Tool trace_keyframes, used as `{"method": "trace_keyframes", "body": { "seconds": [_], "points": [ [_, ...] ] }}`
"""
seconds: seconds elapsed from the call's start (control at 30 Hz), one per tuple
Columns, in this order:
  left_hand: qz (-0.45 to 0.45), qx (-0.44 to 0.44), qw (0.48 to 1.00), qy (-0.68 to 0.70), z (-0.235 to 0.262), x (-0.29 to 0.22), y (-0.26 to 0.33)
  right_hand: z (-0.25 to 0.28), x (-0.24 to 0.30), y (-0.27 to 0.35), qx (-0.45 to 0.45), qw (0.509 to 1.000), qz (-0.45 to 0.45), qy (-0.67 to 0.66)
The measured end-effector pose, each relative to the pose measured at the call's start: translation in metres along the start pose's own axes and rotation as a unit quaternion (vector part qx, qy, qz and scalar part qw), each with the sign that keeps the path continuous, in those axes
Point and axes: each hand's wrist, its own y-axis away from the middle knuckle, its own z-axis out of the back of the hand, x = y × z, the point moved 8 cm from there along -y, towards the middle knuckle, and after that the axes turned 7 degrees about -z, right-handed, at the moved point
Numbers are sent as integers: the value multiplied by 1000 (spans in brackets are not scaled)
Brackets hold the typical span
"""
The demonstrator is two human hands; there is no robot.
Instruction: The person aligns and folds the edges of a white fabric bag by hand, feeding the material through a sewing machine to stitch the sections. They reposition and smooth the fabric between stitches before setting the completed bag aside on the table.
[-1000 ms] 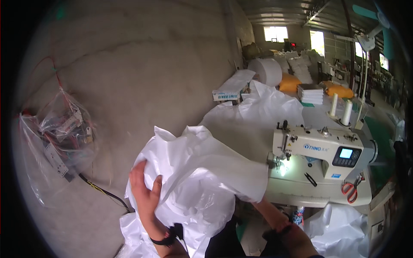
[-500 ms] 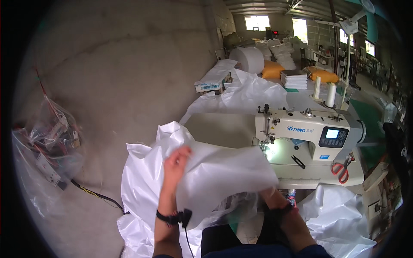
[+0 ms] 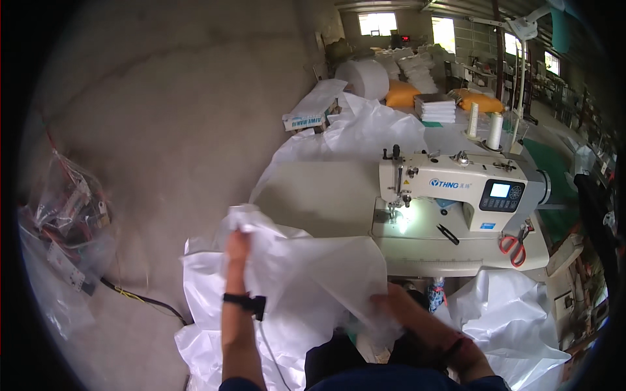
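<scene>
A large white plastic sheet (image 3: 313, 267) hangs in loose folds over the front left of the sewing table, spreading toward my lap. My left hand (image 3: 238, 246), slightly blurred, is closed on a bunched part at its left side. At the sheet's right edge, my right hand (image 3: 390, 303) grips the material, with some fingers hidden by it. Just beyond stands a white sewing machine (image 3: 450, 186), its lamp lit over the needle area. No sheet lies under its presser foot (image 3: 391, 212).
Small black snips (image 3: 448, 234) and red-handled scissors (image 3: 512, 247) lie by the machine. Thread cones (image 3: 495, 130) stand behind it. More white sheeting (image 3: 502, 313) hangs at the right. A bag of electrical parts (image 3: 68, 215) is at the left, near a black cable (image 3: 150, 300).
The sheet has moved left and down, away from the machine. My left hand has shifted left; my right hand has come left and a little lower with the sheet's edge.
</scene>
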Motion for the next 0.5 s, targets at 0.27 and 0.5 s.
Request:
{"method": "trace_keyframes", "body": {
  "seconds": [0.27, 0.5],
  "points": [
    [-92, -520, 738, 420, 382, 55, 30, 128, 218, 76, -153, 932, 324, 54],
    [117, -185, 976, -19, 223, 109, -51, 56, 313, -71, -474, 616, 294, 557]
  ]
}}
